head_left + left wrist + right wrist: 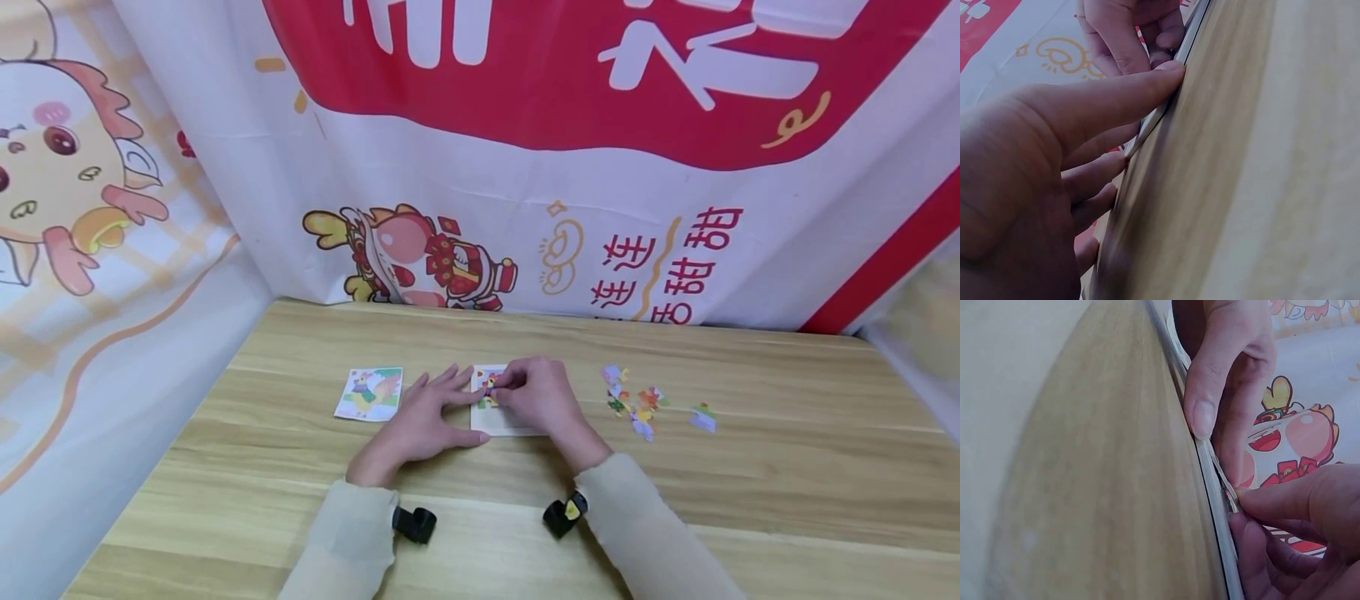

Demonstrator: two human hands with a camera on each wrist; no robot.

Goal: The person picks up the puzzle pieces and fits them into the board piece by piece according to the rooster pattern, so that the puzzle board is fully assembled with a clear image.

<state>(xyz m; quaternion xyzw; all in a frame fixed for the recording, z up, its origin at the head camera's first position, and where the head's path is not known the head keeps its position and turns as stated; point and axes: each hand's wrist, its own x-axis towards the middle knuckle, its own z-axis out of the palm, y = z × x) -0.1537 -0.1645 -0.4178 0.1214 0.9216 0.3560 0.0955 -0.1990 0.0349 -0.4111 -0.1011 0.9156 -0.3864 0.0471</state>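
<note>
Left hand (429,421) lay spread against the puzzle board (513,427) while the right hand (542,396) pinched a small piece (1229,499) on it, where pressing unevenly might have nudged the laid pieces (484,378) apart.

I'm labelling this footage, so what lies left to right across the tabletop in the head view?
Square colourful picture card, left hand, right hand, scattered multicoloured puzzle pieces, separate lavender-and-green puzzle piece.
</note>
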